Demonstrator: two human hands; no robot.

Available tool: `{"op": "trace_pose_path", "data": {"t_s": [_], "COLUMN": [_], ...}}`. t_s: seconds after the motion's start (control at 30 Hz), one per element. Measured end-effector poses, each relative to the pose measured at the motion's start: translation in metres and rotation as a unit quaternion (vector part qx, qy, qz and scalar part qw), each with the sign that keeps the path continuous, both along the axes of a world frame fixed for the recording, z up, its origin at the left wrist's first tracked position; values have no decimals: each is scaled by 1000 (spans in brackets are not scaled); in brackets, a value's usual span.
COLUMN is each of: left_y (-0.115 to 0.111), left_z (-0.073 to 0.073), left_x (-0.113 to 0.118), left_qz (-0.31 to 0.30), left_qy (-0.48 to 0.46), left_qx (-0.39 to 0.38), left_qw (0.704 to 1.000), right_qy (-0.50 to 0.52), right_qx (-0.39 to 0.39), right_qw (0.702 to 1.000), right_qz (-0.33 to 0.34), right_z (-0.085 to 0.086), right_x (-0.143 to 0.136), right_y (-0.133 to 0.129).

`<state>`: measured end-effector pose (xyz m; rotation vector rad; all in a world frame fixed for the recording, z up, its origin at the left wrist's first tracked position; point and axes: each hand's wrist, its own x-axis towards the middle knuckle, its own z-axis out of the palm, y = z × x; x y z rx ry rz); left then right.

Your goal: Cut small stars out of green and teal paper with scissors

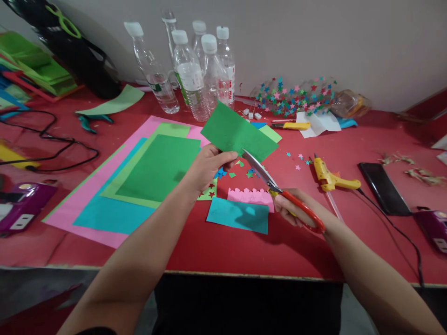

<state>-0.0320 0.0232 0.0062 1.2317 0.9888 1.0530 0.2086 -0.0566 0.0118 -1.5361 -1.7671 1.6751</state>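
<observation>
My left hand (213,164) pinches the lower left edge of a dark green paper piece (240,130), raised above the table. Red-handled scissors (300,204) are gripped in my right hand (291,209), and their blades meet the paper's lower edge close to my left fingertips. Below my hands lie a blue paper strip (239,216), a pink paper piece (249,197) with a scalloped edge, and a light green piece (208,191) with star shapes on it. Small blue and green cut-outs (232,175) are scattered under the held paper.
Stacked coloured sheets (157,167) spread at left. Plastic bottles (188,79) stand by the wall, beside a clear container of paper stars (296,95). A yellow cutter (296,125), a yellow glue gun (330,177) with its cord, and a black phone (384,188) lie at right.
</observation>
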Motion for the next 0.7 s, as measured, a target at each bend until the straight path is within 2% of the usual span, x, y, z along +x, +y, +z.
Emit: {"op": "trace_pose_path", "data": {"t_s": [0.23, 0.7], "left_y": [3, 2], "left_z": [-2, 0], "left_x": [-6, -4], "left_qz": [-11, -12], "left_qy": [43, 36], "left_qx": [9, -11], "left_qw": [999, 999], "right_qy": [-12, -22], "right_qx": [-5, 5], "right_qw": [1000, 1000], "right_qz": [-7, -19], "right_z": [2, 2], "right_x": [-1, -4], "right_y": [1, 1]}}
